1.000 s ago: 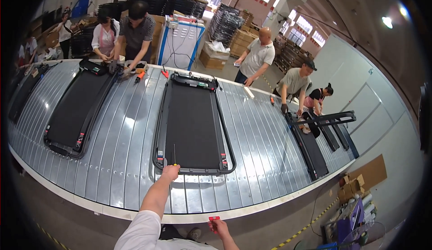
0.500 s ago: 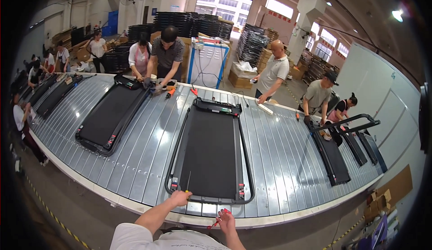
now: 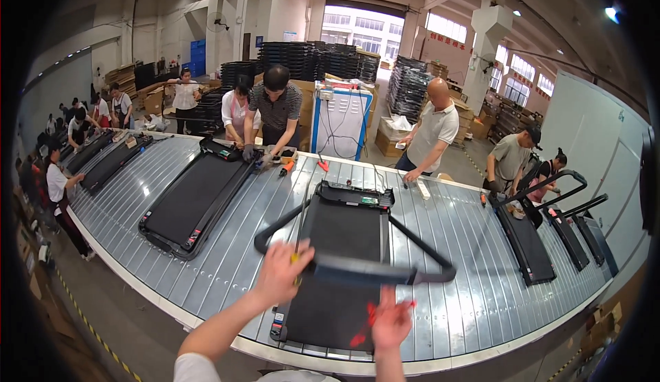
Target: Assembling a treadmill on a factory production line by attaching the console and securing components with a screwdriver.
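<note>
While the slatted conveyor (image 3: 474,258) carries a row of flat treadmills past the workers, the head view shows the left hand (image 3: 280,272) wrapped round the grey handlebar (image 3: 357,269) of the nearest treadmill (image 3: 340,272), grip curled tight on the bar with a slim yellow-handled tool (image 3: 295,264) tucked in. That U-shaped bar hangs tilted above the black belt, its arms running back toward the console end. The right hand (image 3: 390,321) sits low by the deck's near edge, blurred, fingers apparently pinching a small red item (image 3: 363,327). My read: the frame is mid-swing; next comes a steady, controlled pivot. Across the line, other people (image 3: 275,110) work on another unit.
</note>
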